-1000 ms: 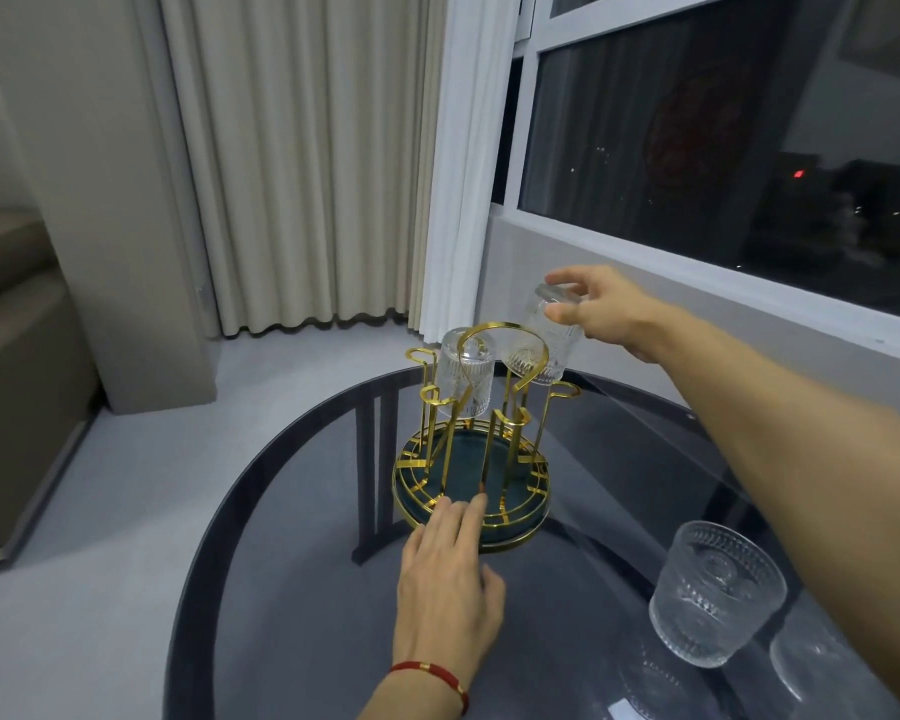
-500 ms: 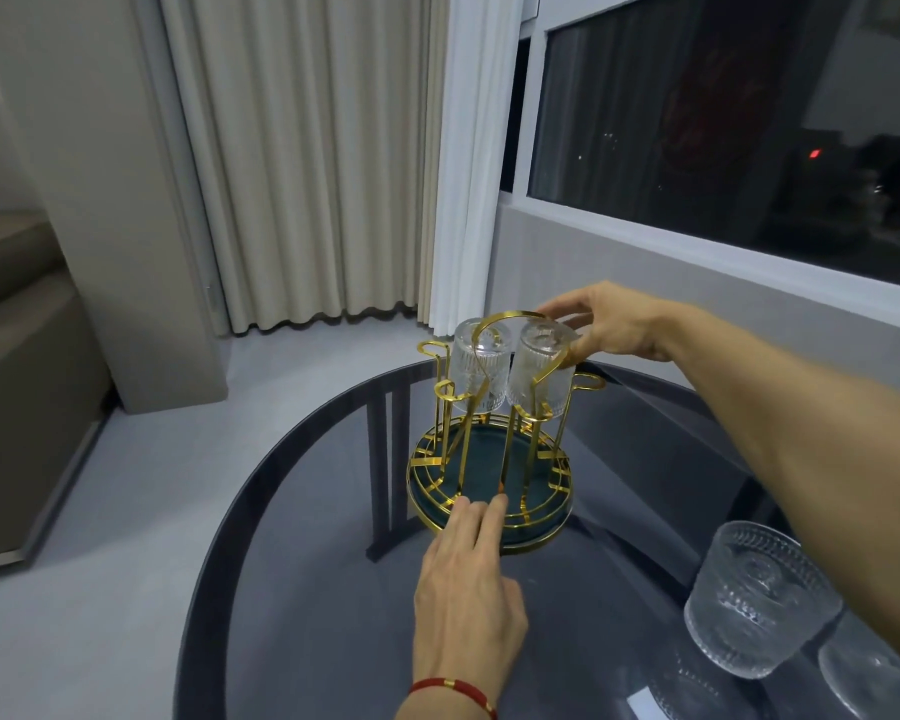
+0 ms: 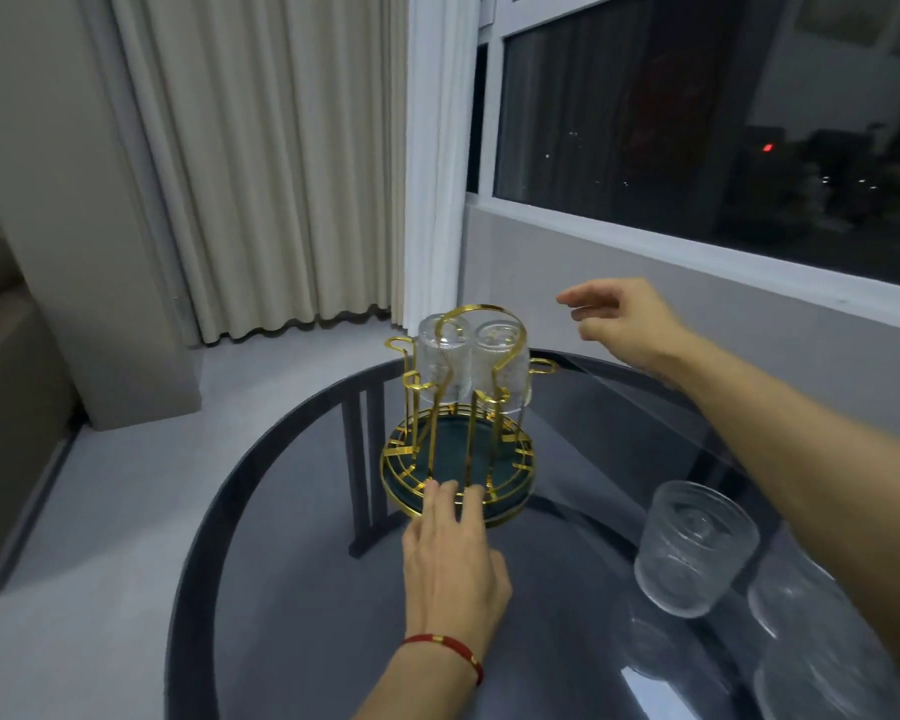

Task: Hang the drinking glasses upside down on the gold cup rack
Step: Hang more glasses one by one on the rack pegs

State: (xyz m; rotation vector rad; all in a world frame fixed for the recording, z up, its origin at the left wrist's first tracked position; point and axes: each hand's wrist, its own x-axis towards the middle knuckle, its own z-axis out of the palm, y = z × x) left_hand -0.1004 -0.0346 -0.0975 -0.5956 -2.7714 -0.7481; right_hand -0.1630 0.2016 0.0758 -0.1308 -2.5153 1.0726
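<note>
The gold cup rack (image 3: 458, 459) with a dark green round base stands on the glass table. Two textured drinking glasses hang upside down on its far pegs, one on the left (image 3: 440, 363) and one on the right (image 3: 505, 368). My left hand (image 3: 453, 558) lies flat on the table with its fingertips touching the rack's front rim. My right hand (image 3: 624, 319) hovers above and to the right of the rack, fingers apart, holding nothing. An upright glass (image 3: 694, 548) stands at the right, with another glass (image 3: 796, 600) partly hidden behind my right forearm.
The round dark glass table (image 3: 292, 589) has its edge curving at the left. A windowsill and dark window run along the right behind the table. Curtains hang behind the rack, and a sofa stands at the far left on the floor.
My right hand set the second glass upside down on the rack's right peg, let go and drew back to the right. My left hand stayed on the rack's base.
</note>
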